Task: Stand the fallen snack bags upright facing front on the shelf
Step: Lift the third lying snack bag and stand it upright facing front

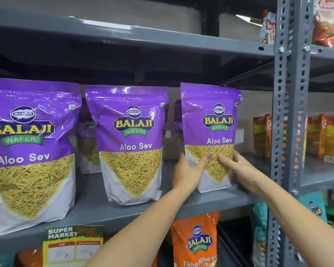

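Observation:
Three purple Aloo Sev snack bags stand upright, fronts facing me, on the grey shelf (96, 205). The right bag (210, 120) is held low down on both sides: my left hand (189, 170) grips its left lower edge with the thumb across the front, and my right hand (237, 166) presses its right lower side. The middle bag (133, 139) and the large left bag (29, 147) stand free. Behind the gaps, two more purple bags (87, 143) are partly hidden.
A perforated grey upright post (285, 112) bounds the shelf on the right, with orange boxes (262, 135) beyond it. An orange snack bag (197, 241) and a price tag (73, 243) sit below. The shelf above (123, 35) hangs low overhead.

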`<state>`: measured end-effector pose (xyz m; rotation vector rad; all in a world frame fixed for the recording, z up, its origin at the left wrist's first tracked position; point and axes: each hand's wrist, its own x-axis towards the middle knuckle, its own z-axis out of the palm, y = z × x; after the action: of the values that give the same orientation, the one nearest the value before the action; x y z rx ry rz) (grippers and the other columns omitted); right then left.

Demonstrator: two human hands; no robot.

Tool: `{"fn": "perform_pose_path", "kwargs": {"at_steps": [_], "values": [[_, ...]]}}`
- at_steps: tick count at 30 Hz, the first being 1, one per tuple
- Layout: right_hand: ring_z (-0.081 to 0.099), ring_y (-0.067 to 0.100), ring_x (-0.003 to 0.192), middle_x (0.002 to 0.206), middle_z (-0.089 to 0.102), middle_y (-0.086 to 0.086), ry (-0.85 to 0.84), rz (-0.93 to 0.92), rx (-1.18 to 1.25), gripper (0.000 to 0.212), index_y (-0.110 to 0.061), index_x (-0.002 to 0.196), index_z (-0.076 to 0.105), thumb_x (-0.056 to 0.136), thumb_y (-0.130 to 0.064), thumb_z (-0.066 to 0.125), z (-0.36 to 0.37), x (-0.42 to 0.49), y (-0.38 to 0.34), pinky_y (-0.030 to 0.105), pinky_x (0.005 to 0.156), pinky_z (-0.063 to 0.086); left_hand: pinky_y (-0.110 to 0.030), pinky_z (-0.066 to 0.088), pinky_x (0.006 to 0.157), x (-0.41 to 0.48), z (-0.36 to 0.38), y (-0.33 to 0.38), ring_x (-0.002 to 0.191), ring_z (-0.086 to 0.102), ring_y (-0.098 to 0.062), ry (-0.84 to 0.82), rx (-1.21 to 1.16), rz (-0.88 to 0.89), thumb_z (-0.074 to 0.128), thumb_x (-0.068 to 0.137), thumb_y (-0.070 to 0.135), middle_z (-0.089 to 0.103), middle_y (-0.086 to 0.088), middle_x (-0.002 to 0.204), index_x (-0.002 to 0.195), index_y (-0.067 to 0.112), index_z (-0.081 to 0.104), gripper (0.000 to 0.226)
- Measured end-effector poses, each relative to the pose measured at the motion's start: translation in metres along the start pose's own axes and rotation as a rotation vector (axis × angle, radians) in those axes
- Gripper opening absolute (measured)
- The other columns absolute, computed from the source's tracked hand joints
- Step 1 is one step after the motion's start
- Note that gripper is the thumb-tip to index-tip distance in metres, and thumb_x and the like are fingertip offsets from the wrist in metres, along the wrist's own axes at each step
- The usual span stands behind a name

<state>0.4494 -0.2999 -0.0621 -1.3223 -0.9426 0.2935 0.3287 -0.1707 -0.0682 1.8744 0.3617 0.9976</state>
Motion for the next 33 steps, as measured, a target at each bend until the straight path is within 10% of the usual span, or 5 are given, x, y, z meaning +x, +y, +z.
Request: {"fn": "perform_pose_path", "kwargs": {"at_steps": [8, 13, 17, 26, 33], "values": [[0.058, 0.02, 0.12, 0.135, 0.057, 0.003, 0.11, 0.002, 0.064, 0.123, -0.031, 0.141, 0.031, 0.038, -0.068, 0.086, 0.01, -0.012, -0.012, 0.042, 0.106, 0.044, -0.039, 0.047, 0.101, -0.026, -0.01, 0.025, 0.126, 0.054, -0.024, 0.021, 0.063, -0.055, 0.062, 0.066, 0.075, 0.057, 0.0, 0.137, 0.136, 0.023, 0.039, 0.09], [0.057, -0.004, 0.087, 0.108, 0.06, 0.004, 0.633, -0.546, 0.056, 0.044, -0.03, 0.121, 0.051, 0.08, -0.036, 0.064, 0.057, -0.041, -0.034, 0.008, 0.076, 0.046, -0.027, 0.042, 0.101, -0.081, -0.059, 0.05, 0.119, 0.051, -0.015, 0.424, 0.107, 0.421, 0.064, 0.08, 0.05, 0.049, 0.005, 0.132, 0.139, 0.022, 0.036, 0.072], [0.059, 0.001, 0.076, 0.085, 0.064, -0.009, 0.389, -0.684, -0.185, 0.027, -0.036, 0.1, 0.056, 0.077, -0.028, 0.066, 0.131, -0.065, -0.032, 0.019, 0.073, 0.049, -0.022, 0.032, 0.104, -0.09, -0.129, 0.035, 0.12, 0.045, -0.022, 0.696, 0.119, 0.484, 0.063, 0.074, 0.042, 0.047, -0.008, 0.129, 0.134, 0.01, 0.042, 0.072], [0.057, 0.009, 0.125, 0.14, 0.055, -0.002, -0.112, -0.088, -0.106, 0.126, -0.029, 0.149, 0.024, 0.045, -0.065, 0.085, 0.191, -0.027, -0.009, 0.038, 0.107, 0.047, -0.026, 0.012, 0.115, -0.057, -0.188, -0.003, 0.149, 0.009, -0.015, 0.395, 0.023, 0.059, 0.082, 0.067, 0.038, 0.007, -0.006, 0.161, 0.153, 0.017, 0.004, 0.118], [0.069, 0.012, 0.107, 0.121, 0.068, -0.001, -0.096, -0.099, -0.067, 0.117, -0.026, 0.14, 0.04, 0.039, -0.063, 0.087, 0.183, -0.029, -0.004, 0.034, 0.091, 0.058, -0.007, 0.039, 0.095, -0.062, -0.178, -0.016, 0.115, 0.053, 0.015, 0.192, -0.076, 0.058, 0.08, 0.072, 0.035, 0.049, 0.016, 0.141, 0.146, 0.033, 0.026, 0.091]]}}
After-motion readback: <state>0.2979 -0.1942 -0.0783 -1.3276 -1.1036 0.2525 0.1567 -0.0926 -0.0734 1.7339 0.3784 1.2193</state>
